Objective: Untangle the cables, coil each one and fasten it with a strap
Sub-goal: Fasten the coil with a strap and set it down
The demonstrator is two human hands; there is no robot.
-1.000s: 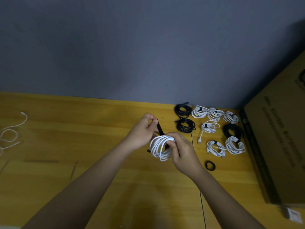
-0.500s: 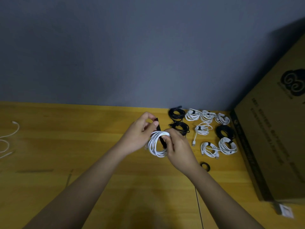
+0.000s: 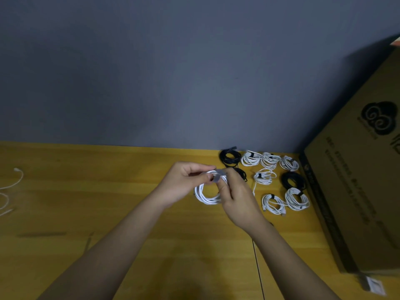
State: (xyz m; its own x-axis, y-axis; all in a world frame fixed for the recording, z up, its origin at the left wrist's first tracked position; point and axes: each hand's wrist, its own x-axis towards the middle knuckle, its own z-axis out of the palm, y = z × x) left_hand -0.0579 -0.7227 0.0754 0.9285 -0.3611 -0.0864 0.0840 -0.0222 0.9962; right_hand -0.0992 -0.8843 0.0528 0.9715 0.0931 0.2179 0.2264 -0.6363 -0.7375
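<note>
Your left hand (image 3: 181, 182) and right hand (image 3: 236, 200) meet above the desk (image 3: 86, 191), toward its far edge, right of the middle. Both grips are clenched on the white cable coil (image 3: 205, 194): left fingers pinch its top where the strap (image 3: 218, 174) crosses, and right fingers curl around the coil's right side and the strap. The strap is motion-blurred there, so I cannot tell how far it wraps. The coil hangs between your hands, just above the desk surface. Finished coils sit near the far right corner: black coils (image 3: 230, 156) at the far edge, a row of strapped white coils (image 3: 269, 160) beside them, and more white and black ones nearer you, just beside the cardboard box (image 3: 357, 191) along the right edge. A loose white cable (image 3: 13, 182) lies at the left edge, well apart from your hands.
</note>
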